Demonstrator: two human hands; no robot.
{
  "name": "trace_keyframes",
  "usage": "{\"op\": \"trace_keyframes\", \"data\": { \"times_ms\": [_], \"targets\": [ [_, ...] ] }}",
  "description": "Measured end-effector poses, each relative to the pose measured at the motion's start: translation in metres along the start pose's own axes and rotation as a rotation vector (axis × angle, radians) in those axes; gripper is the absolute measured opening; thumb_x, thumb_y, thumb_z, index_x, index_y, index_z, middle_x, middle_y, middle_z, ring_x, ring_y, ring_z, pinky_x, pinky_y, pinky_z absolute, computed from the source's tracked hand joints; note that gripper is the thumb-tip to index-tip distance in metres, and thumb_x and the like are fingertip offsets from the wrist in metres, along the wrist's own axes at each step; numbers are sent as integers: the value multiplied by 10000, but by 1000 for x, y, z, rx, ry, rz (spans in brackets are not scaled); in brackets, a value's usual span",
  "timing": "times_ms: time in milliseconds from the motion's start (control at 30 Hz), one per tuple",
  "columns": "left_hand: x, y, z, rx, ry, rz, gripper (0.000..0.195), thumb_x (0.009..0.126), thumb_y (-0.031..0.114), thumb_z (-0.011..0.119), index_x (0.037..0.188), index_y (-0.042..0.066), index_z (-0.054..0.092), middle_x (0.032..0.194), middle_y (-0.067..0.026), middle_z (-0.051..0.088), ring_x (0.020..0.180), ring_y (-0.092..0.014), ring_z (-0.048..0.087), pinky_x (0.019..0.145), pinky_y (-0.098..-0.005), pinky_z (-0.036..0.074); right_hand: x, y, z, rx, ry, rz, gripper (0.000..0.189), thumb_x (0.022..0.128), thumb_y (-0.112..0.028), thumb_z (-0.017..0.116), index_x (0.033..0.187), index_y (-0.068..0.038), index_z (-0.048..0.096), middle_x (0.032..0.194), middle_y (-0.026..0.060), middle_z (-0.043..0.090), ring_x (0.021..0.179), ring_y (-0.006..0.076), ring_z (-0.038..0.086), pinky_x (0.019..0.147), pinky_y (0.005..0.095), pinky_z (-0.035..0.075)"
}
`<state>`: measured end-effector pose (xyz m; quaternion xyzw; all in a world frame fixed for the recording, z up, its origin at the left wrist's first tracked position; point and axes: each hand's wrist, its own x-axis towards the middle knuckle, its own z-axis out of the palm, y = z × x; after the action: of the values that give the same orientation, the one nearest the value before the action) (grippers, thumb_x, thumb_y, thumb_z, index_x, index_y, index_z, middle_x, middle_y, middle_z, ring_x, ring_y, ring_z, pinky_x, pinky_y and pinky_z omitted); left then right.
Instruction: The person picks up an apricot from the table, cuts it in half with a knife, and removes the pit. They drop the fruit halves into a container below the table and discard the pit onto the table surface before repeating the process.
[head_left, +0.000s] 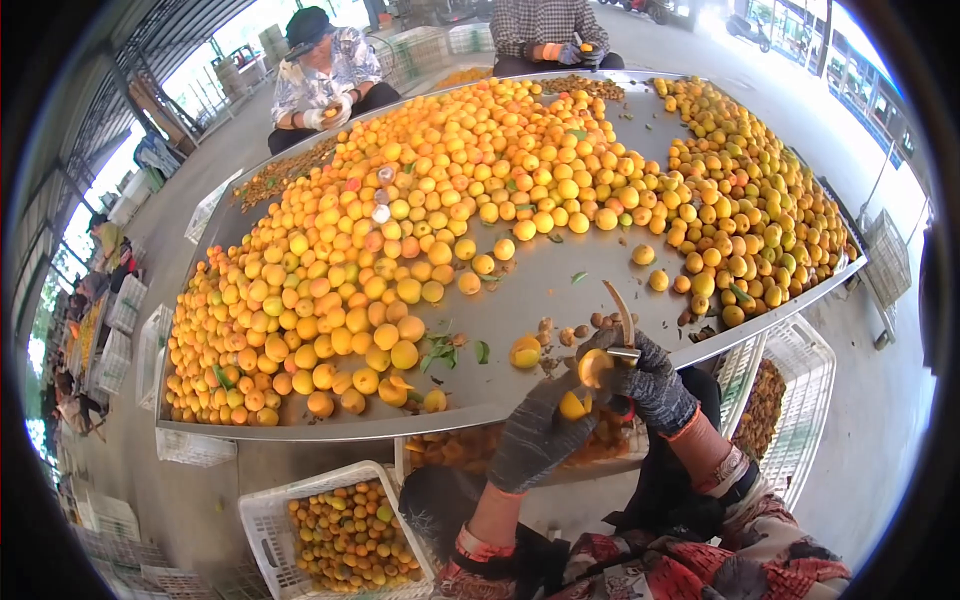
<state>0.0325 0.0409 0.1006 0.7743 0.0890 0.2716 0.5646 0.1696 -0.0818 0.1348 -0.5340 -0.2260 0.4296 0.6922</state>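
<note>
Both my hands wear dark grey knit gloves and meet at the near edge of a metal table (525, 285) heaped with apricots (465, 157). My left hand (541, 431) holds a piece of cut apricot (575, 406). In my right hand (651, 381) is a small knife with a curved blade (621, 309), its tip pointing up and away. Another apricot half (595, 367), cut face showing, sits between the hands by the knife; which hand grips it I cannot tell. Just beyond them a cut apricot (525, 351) and several brown pits (581, 331) lie on the metal.
Under the near edge stands a crate with apricot pieces (457, 450). A white plastic crate of whole apricots (259, 517) is at lower left, another with brown contents (814, 375) at right. Two people (322, 82) (551, 34) sit across the table. Green leaves (442, 351) lie on it.
</note>
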Motion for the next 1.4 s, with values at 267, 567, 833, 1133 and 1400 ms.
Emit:
{"op": "trace_keyframes", "data": {
  "times_ms": [267,567,833,1133,1400],
  "targets": [
    [1,6,5,-381,-131,-366,419,802,143,588,1165,-7,443,903,-61,586,839,-154,552,757,-260,431,7,12,-1,41,8,-84,422,766,-92,623,1154,-38,467,1025,44,555,917,106,527,778,245,455],
    [-3,-12,4,-243,379,-51,523,794,118,593,1249,-7,365,1197,-96,452,1013,-152,474,815,-263,421,19,17,59,253,67,16,417,773,-103,609,1148,-50,435,968,23,541,819,93,521,698,230,447],
    [4,3,-15,-212,564,-64,371,847,163,523,1158,-27,452,1108,-126,524,1009,-192,495,876,-310,391,16,35,74,215,-18,-62,347,797,-111,585,1119,-30,482,1008,53,558,895,126,540,798,251,442],
    [1,-1,-30,-618,659,-318,385,886,363,428,1043,24,520,833,-37,551,753,-111,531,694,-236,458,26,25,83,319,18,-22,368,796,-145,591,1124,-61,448,862,26,554,803,129,549,741,267,466],
    [5,-7,-18,-1178,724,-584,344,884,361,431,978,47,535,764,-31,545,659,-109,530,579,-212,465,58,-7,96,501,-8,-331,364,715,-207,680,987,-51,495,786,37,526,665,144,518,542,267,453]
  ]
}}
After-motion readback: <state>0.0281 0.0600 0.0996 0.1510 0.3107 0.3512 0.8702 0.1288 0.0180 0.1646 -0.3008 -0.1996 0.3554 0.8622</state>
